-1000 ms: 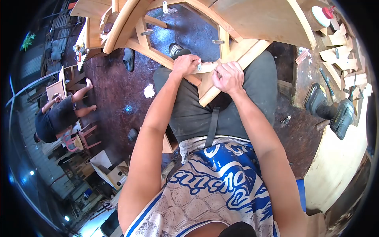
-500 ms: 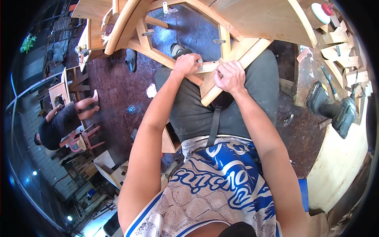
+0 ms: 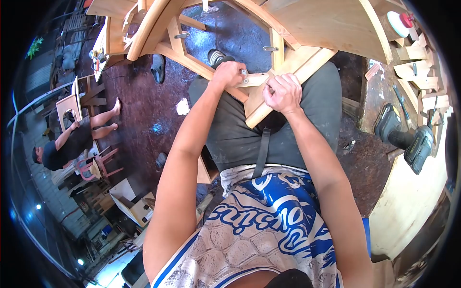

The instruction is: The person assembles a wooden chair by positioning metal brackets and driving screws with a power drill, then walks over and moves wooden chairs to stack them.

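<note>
Two hands (image 3: 229, 74) (image 3: 284, 94) curled at wooden frame (image 3: 309, 61), grip unclear; power tool (image 3: 417, 149), offcuts (image 3: 412, 52) at right.

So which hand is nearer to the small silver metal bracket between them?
Left. The left hand is close beside the bracket; the right hand is farther off, at the pale, slanting wooden beam.

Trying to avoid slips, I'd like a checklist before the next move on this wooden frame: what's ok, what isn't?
1. Wooden frame steadied: ok, right hand against it.
2. Metal bracket within reach: ok, beside the left hand's fingers.
3. Bracket fastened: cannot tell, partly covered.
4. Right hand's contents: cannot tell, fingers curled.
5. Cordless drill set aside: ok, lying to the right.
6. Floor clear: not ok, a dark shoe lies there.
</note>
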A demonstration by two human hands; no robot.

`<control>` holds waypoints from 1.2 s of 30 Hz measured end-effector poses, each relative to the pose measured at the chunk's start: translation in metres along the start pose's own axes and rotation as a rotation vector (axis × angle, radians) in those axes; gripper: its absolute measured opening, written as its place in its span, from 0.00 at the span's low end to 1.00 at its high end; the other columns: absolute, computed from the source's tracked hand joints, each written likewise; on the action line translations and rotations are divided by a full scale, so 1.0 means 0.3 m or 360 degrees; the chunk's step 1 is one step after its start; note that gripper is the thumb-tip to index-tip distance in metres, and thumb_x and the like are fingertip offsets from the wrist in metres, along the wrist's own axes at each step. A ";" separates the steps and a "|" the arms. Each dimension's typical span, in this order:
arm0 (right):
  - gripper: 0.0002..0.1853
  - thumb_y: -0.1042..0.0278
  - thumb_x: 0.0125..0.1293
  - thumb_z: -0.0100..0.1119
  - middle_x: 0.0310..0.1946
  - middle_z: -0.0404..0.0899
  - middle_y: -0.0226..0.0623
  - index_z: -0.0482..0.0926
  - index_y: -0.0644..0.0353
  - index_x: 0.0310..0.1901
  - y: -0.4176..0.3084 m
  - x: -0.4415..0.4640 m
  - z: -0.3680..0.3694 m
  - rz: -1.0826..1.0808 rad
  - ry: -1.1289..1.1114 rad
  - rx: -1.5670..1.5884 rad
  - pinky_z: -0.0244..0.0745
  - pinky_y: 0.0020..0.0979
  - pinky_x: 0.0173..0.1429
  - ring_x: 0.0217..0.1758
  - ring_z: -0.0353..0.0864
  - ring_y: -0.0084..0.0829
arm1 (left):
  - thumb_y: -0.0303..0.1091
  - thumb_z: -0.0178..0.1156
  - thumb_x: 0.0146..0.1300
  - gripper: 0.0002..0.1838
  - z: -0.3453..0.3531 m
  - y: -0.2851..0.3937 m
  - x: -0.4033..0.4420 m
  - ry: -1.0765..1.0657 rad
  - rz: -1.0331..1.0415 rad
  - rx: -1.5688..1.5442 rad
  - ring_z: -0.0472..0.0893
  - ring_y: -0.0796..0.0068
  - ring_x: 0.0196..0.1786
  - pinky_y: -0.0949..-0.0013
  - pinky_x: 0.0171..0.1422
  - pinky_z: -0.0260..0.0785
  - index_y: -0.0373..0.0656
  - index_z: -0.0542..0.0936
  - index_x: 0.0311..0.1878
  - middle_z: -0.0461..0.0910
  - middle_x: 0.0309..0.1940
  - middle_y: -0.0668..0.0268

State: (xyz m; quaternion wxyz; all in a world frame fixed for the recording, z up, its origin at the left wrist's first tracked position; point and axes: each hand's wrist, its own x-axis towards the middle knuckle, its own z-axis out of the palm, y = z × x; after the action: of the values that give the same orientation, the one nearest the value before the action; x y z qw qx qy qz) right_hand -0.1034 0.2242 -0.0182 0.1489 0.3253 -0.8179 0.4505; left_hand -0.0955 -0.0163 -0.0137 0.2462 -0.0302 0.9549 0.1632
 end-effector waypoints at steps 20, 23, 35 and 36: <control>0.08 0.71 0.46 0.67 0.22 0.74 0.32 0.74 0.52 0.21 -0.006 0.005 -0.009 -0.0018 -0.0014 -0.0008 0.72 0.38 0.41 0.28 0.76 0.37 | 0.37 0.65 0.55 0.11 -0.031 0.029 0.033 -0.0081 0.0149 0.0244 0.85 0.51 0.48 0.51 0.53 0.77 0.50 0.86 0.41 0.87 0.39 0.56; 0.08 0.71 0.46 0.66 0.21 0.74 0.32 0.74 0.52 0.21 -0.004 0.005 -0.012 -0.0013 -0.0021 -0.0016 0.72 0.38 0.41 0.28 0.76 0.37 | 0.37 0.64 0.54 0.10 -0.028 0.031 0.037 -0.0092 0.0097 0.0250 0.85 0.50 0.47 0.51 0.53 0.77 0.50 0.86 0.40 0.87 0.38 0.55; 0.08 0.71 0.46 0.66 0.21 0.74 0.33 0.74 0.53 0.21 -0.003 -0.002 -0.014 -0.0012 -0.0021 -0.0019 0.72 0.38 0.41 0.28 0.76 0.37 | 0.36 0.63 0.53 0.13 0.009 0.025 0.032 -0.0154 0.0003 0.0113 0.85 0.50 0.48 0.51 0.55 0.77 0.52 0.87 0.43 0.87 0.38 0.55; 0.08 0.71 0.46 0.66 0.22 0.75 0.33 0.74 0.53 0.21 -0.003 -0.001 -0.013 -0.0023 0.0003 -0.0005 0.72 0.38 0.41 0.28 0.76 0.37 | 0.36 0.63 0.54 0.13 0.016 0.030 0.027 -0.0092 0.0017 0.0142 0.85 0.50 0.48 0.50 0.55 0.77 0.52 0.87 0.43 0.87 0.38 0.55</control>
State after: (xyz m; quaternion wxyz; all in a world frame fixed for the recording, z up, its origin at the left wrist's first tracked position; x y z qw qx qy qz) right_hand -0.1027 0.2271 -0.0156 0.1534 0.3305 -0.8162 0.4484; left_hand -0.1016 -0.0062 -0.0190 0.2739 -0.0092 0.9539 0.1226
